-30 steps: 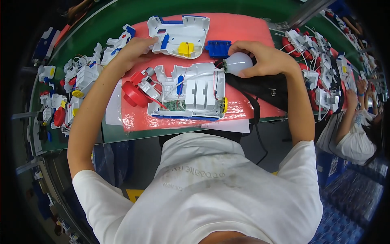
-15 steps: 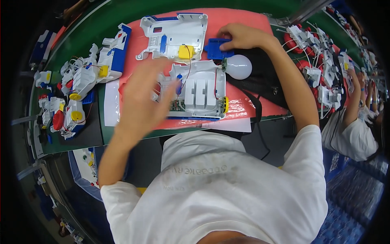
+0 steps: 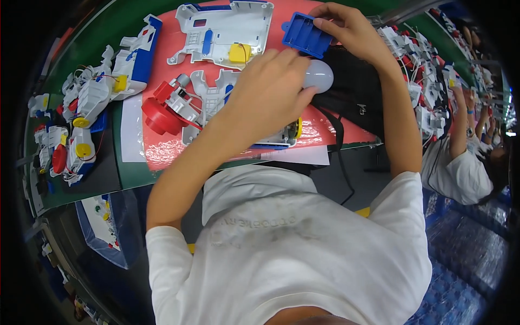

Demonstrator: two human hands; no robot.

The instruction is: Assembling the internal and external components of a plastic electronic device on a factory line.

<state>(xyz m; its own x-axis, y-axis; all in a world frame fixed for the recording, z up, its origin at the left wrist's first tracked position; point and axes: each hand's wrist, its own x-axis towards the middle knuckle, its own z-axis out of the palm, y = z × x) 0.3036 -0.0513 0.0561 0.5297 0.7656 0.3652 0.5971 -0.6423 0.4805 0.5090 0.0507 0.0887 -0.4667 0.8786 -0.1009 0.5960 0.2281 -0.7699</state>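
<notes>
My right hand pinches the upper right edge of a blue ribbed battery cover, held tilted with its inner side up. My left hand reaches across the lower white housing. Its thumb and fingers close round the left side of a white light bulb; the fingertips are partly hidden. Most of that housing's inside is covered by my left hand and forearm. Beyond it lies the other white shell, with a yellow box in it. A red round part with wires sits at the lower housing's left.
Half-assembled white and blue housings crowd the table's left. White and red parts with wires pile up at the right. A black bag with a strap lies beside the bulb. A pink mat covers the work area. Another person works at far right.
My left hand has moved right from the lower housing's left part to the bulb, uncovering the red part. My right hand has raised and tilted the blue battery cover off the mat.
</notes>
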